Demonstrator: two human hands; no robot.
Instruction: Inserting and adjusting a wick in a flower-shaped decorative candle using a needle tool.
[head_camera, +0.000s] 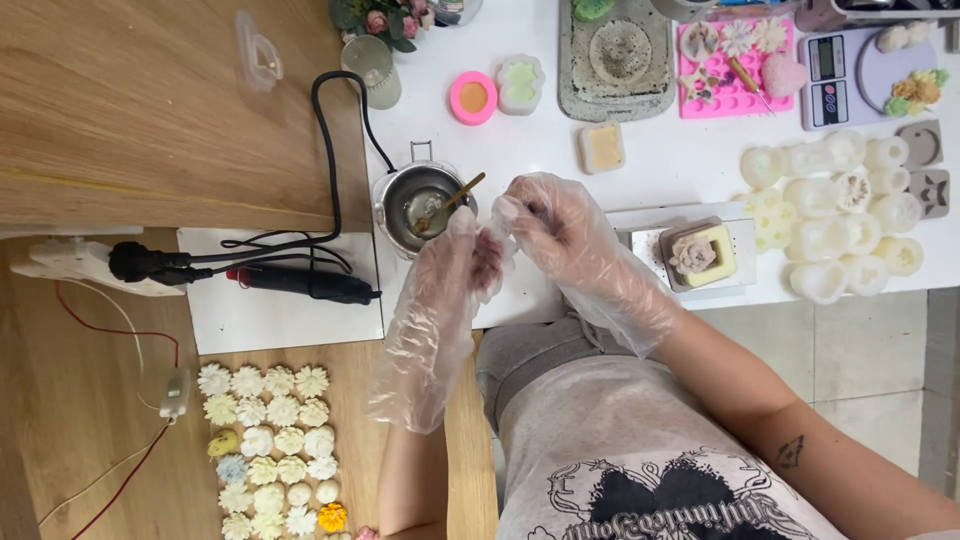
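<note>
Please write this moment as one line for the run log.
left hand: gloved, touching right glove | right hand: gloved, fingers at left hand | nearest: metal pot with stick | grip: unclear

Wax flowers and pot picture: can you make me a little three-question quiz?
1. True or false: a stick stands in the metal melting pot.
2. Where do the rows of small wax flowers lie? A) wooden board by the left arm B) on the scale C) in the pot
3. What covers the left hand and right hand?

Key: 1 true. 2 A. 3 clear plastic gloves.
</note>
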